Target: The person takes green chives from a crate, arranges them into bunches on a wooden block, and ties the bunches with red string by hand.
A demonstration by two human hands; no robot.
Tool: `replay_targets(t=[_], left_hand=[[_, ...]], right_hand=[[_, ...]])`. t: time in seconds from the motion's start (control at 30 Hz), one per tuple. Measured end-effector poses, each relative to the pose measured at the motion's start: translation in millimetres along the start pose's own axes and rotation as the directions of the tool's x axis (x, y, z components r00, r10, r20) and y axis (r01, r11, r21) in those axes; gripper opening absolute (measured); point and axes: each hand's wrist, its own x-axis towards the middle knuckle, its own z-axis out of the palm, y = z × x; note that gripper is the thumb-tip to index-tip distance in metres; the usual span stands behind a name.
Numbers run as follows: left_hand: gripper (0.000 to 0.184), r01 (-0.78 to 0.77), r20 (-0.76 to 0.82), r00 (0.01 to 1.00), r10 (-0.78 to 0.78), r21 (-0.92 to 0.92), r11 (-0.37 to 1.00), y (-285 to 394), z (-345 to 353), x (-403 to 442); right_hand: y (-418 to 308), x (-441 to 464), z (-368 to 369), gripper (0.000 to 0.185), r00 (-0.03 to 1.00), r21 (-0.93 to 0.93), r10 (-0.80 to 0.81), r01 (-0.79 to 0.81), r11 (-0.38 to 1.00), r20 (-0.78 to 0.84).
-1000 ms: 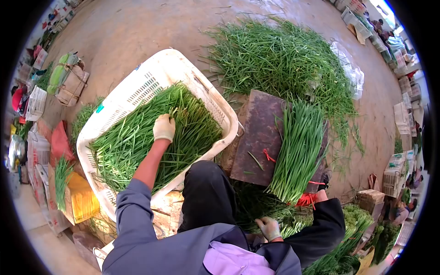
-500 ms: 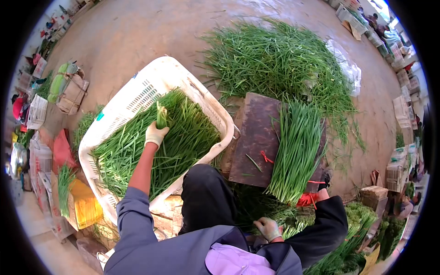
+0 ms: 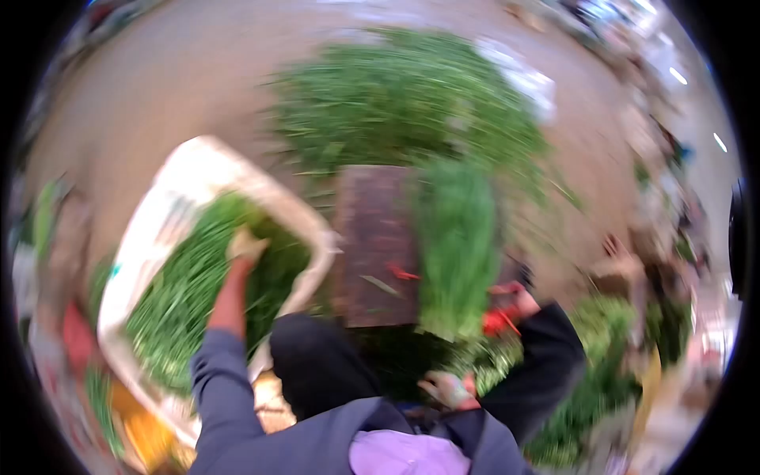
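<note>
My left hand (image 3: 247, 244), in a pale glove, is closed on a bunch of garlic chives inside the white plastic basket (image 3: 315, 281), above more loose chives (image 3: 186, 289). My gloved right hand (image 3: 447, 389) is low near my lap, fingers curled; what they hold is hidden by blur. Ahead of it, a thick, aligned bundle of garlic chives (image 3: 457, 245) lies on a dark board (image 3: 378, 253). Red ties (image 3: 402, 272) lie on the board, and more red ties (image 3: 497, 321) are beside the bundle's near end.
A large heap of loose chives (image 3: 412, 103) covers the floor beyond the board, with a clear plastic sheet (image 3: 518, 75) at its edge. More greens (image 3: 586, 380) lie at the right. A yellow box (image 3: 142, 427) stands at the lower left. My knee (image 3: 317, 356) is between basket and board.
The view has swung right, so the basket, board and heap sit further left and look blurred. My left hand remains in the basket, and my right hand stays near my lap.
</note>
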Motion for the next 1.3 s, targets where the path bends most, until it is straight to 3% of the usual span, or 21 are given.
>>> replay_targets(t=[0.03, 0.1, 0.13, 0.2, 0.27, 0.33, 0.4, 0.43, 0.5, 0.57, 0.6, 0.67, 0.73, 0.77, 0.8, 0.83, 0.97, 1.07, 1.2, 1.23, 1.3], left_hand=[[0.068, -0.036, 0.094, 0.995, 0.033, 0.028, 0.999, 21, 15, 3], [0.074, -0.115, -0.025, 0.993, 0.114, -0.051, 0.992, 20, 26, -1], [0.073, -0.245, 0.008, 0.962, 0.273, -0.421, 0.874, -5, 57, 30], [0.065, -0.182, 0.074, 0.96, 0.271, -0.573, 0.799, -59, 62, 62], [0.058, -0.109, 0.134, 0.976, 0.174, -0.393, 0.913, -78, 52, 76], [0.052, -0.12, 0.145, 0.95, 0.277, -0.65, 0.75, -79, 23, 63], [0.051, -0.126, -0.058, 0.991, 0.12, -0.689, 0.713, -82, -42, -25], [0.045, -0.022, -0.012, 1.0, 0.019, -0.715, 0.699, -65, -68, -54], [0.044, 0.056, -0.022, 0.993, -0.113, -0.765, 0.641, -54, -76, -74], [0.052, -0.084, -0.068, 0.996, 0.054, -0.904, 0.42, -39, -91, -78], [0.057, -0.127, -0.09, 0.986, 0.137, -0.95, 0.287, -30, -97, -77], [0.041, -0.133, -0.115, 0.99, 0.085, -0.957, 0.256, -51, -95, -82], [0.036, -0.183, -0.157, 0.982, 0.107, -0.938, 0.296, -23, -116, -119], [0.036, -0.208, -0.175, 0.976, 0.134, -0.932, 0.298, -42, -121, -120], [0.037, -0.091, -0.062, 0.992, 0.111, -0.957, 0.276, -51, -106, -101], [0.043, -0.228, -0.142, 0.961, 0.235, -0.89, 0.395, -54, -93, -97], [0.051, -0.346, -0.255, 0.93, 0.266, -0.854, 0.39, -40, -134, -170], [0.055, -0.204, -0.092, 0.903, 0.42, -0.951, 0.231, -79, -112, -135], [0.042, -0.069, -0.025, 0.97, 0.242, -0.982, 0.177, -42, -122, -134], [0.031, -0.087, -0.065, 0.982, 0.179, -0.99, 0.114, -38, -119, -128], [0.019, -0.156, -0.141, 0.983, 0.114, -0.979, 0.134, -60, -125, -129]], right_hand=[[-13, -11, -13, 0.032, 0.998, 0.018, 0.056, -0.056, 0.998, 0.005], [10, 0, 7, 0.035, 1.0, 0.032, -0.006, 0.005, 0.999, 0.01], [10, 2, 11, 0.035, 0.998, 0.033, -0.015, 0.017, 0.999, -0.054], [12, 21, 11, 0.034, 0.996, 0.066, -0.066, 0.07, 0.995, -0.061], [3, 21, 7, 0.034, 0.991, 0.088, -0.109, 0.115, 0.989, -0.073], [-7, 13, -6, 0.032, 0.988, 0.099, -0.111, 0.122, 0.988, -0.103], [-24, 6, -21, 0.03, 0.976, 0.097, -0.208, 0.214, 0.972, -0.069], [-28, 0, -30, 0.027, 0.953, 0.138, -0.28, 0.294, 0.946, -0.114], [-89, -21, -77, 0.017, 0.96, 0.209, -0.227, 0.258, 0.943, -0.162], [-157, 16, -114, 0.013, 0.972, 0.412, -0.172, 0.224, 0.883, -0.16], [-194, 30, -127, 0.012, 0.936, 0.383, -0.29, 0.346, 0.857, -0.197], [-263, 85, -133, 0.013, 0.766, 0.198, -0.553, 0.628, 0.752, -0.329], [-330, 122, -146, 0.033, 0.852, 0.115, -0.505, 0.52, 0.846, -0.134], [-335, 200, -85, 0.052, 0.431, -0.101, -0.805, 0.855, 0.509, -0.408], [-361, 248, -72, 0.076, 0.459, -0.025, -0.802, 0.862, 0.506, -0.383], [-375, 252, -86, 0.098, 0.814, 0.039, -0.581, 0.58, 0.814, 0.009], [-406, 253, 4, 0.103, 0.587, 0.325, -0.767, 0.801, 0.504, -0.258], [-402, 263, -9, 0.093, 0.761, 0.448, -0.649, 0.581, 0.679, -0.004], [-374, 276, -5, 0.055, 0.653, 0.298, -0.642, 0.756, 0.583, -0.401], [-371, 262, -26, 0.045, 0.749, 0.345, -0.565, 0.662, 0.665, -0.345], [-366, 277, -14, 0.035, 0.826, 0.728, -0.484, 0.519, 0.449, -0.29]])
